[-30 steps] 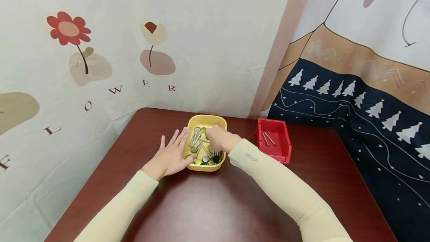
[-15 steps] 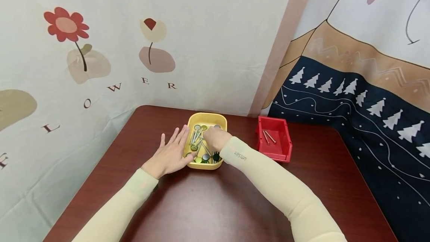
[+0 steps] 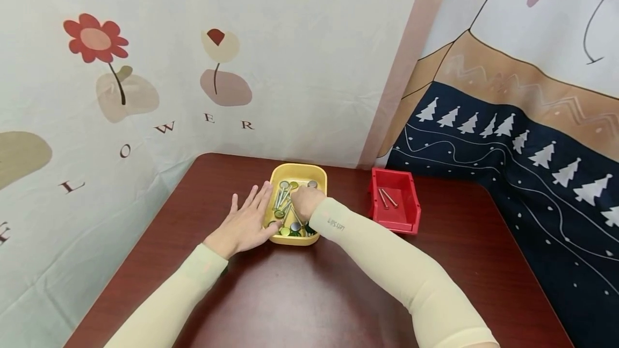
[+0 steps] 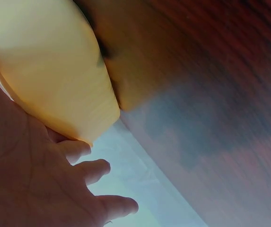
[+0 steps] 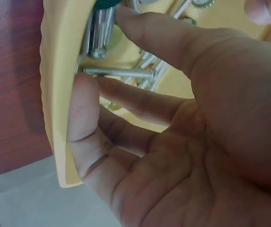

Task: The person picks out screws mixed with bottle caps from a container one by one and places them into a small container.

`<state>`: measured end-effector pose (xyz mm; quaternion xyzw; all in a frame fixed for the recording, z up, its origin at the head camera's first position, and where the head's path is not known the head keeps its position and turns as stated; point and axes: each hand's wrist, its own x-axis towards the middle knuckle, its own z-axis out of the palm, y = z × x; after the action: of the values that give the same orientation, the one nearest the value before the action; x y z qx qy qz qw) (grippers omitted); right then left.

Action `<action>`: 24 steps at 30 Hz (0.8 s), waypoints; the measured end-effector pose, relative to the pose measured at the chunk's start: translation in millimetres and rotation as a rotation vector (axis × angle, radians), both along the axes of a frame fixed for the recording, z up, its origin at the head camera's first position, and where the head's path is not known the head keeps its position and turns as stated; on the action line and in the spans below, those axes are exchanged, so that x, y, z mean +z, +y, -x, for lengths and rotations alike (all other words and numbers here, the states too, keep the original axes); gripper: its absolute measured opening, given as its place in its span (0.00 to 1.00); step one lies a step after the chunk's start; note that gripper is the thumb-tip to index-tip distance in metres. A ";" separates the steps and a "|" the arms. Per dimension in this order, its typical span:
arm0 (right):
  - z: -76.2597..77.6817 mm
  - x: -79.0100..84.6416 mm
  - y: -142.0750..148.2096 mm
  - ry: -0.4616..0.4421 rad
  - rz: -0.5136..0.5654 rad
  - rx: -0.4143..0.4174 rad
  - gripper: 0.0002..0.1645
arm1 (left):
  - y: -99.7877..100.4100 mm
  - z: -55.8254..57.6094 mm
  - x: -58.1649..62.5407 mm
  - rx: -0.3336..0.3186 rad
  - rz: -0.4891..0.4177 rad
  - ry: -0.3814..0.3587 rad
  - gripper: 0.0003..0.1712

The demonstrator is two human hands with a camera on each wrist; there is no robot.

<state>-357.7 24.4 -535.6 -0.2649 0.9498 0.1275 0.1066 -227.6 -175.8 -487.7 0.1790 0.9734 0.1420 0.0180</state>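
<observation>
Lying within the spread right grip (image 5: 196, 137): one bolt (image 5: 122, 72).

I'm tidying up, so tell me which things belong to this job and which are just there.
Apparently in use:
yellow rounded plastic tray
silver metal screws in it
round green caps in it
probably the red plastic bin holding two long metal screws

Just there:
brown wood-grained table
pale printed cloth backdrop

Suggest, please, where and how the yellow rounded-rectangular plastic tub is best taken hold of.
Probably pinch the tub by its far rim, from above: its raised edge is free of hands, while round green caps crowd the near end and the left hand lines the left side.
</observation>
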 end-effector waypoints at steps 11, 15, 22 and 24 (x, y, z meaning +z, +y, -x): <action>-33.5 44.0 -1.5 -0.086 -0.016 -0.005 0.14 | -0.5 0.1 2.6 0.005 -0.002 -0.009 0.59; -65.2 87.3 -2.8 -0.112 0.004 0.018 0.16 | 0.2 0.1 3.0 0.004 -0.007 -0.011 0.58; -44.6 48.6 -6.4 -0.142 0.056 0.026 0.18 | 0.7 -1.2 1.2 0.007 0.003 -0.020 0.58; -34.2 30.8 -6.4 -0.145 0.077 0.032 0.23 | 0.6 -1.2 1.6 0.008 0.002 -0.023 0.58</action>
<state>-323.5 18.0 -504.8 -0.2927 0.9394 0.0728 0.1629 -226.4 -175.3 -486.1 0.1736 0.9739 0.1433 0.0286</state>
